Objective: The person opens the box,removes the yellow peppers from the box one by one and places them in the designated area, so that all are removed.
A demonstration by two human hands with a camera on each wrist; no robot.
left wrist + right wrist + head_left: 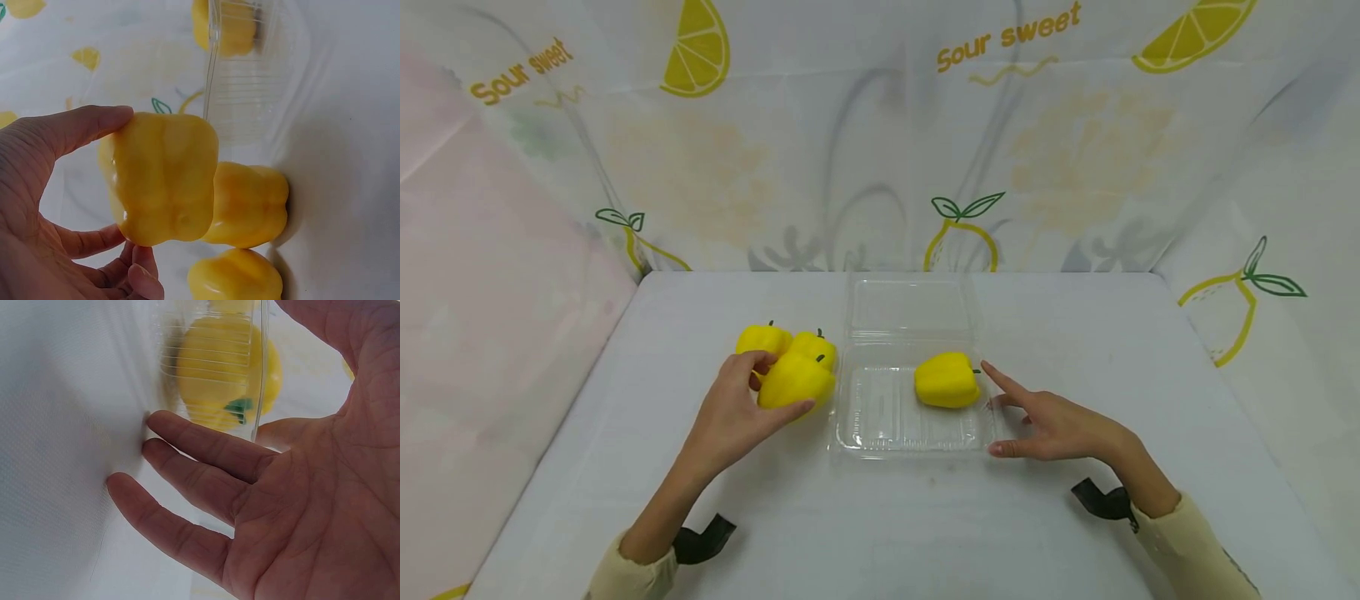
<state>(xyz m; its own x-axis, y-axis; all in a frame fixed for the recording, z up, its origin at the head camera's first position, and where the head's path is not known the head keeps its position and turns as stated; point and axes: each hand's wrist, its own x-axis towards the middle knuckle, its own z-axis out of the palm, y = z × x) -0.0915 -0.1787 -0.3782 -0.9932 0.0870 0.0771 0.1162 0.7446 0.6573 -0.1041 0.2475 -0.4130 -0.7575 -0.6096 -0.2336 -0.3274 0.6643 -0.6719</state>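
My left hand (733, 408) pinches a yellow bell pepper (796, 385) between thumb and fingers. In the left wrist view this pepper (164, 178) looks raised above the table, its lobed end facing the camera. Just behind it, two more yellow bell peppers (763, 338) stand close together, left of a clear plastic clamshell box (868, 425). Inside that box, on its right side, another yellow bell pepper (946, 381) lies with its green stem pointing right. My right hand (1060, 425) is spread at the box's right edge, its fingers (200, 437) extended beside the wall and reaching the table.
The box's clear lid (910, 307) lies folded back toward the rear of the white table (1045, 533). A lemon-printed cloth (865, 142) hangs behind the table and along its sides. A black strap (703, 540) sticks out from the left wrist, another (1101, 500) from the right.
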